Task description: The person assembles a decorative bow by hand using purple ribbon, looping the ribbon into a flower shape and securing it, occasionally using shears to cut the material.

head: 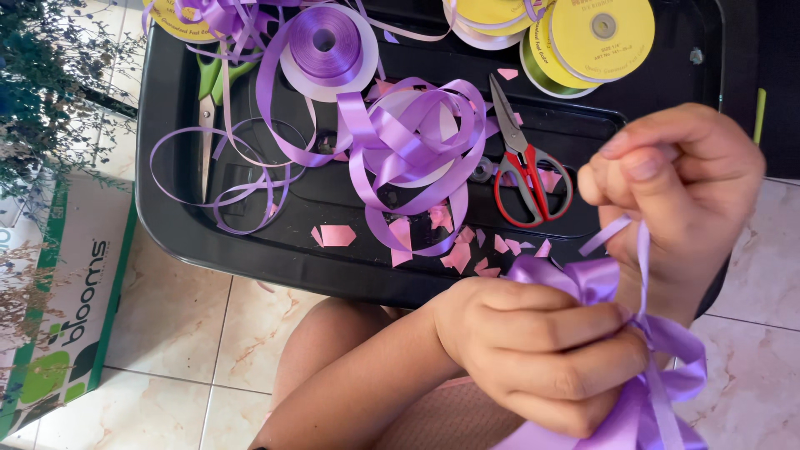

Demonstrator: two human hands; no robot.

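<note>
Purple ribbon bow (600, 279) between both hands; red scissors (527, 167) nearby

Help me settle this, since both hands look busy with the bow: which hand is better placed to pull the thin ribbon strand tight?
Probably the right hand. It already pinches the thin strand above the purple bow, free to pull. The left hand is wrapped around the bow's loops, steadying them.

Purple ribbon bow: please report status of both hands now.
Left hand clamps purple bow. Right hand pinches thin ribbon strand. Red scissors on black tray, apart.
</note>
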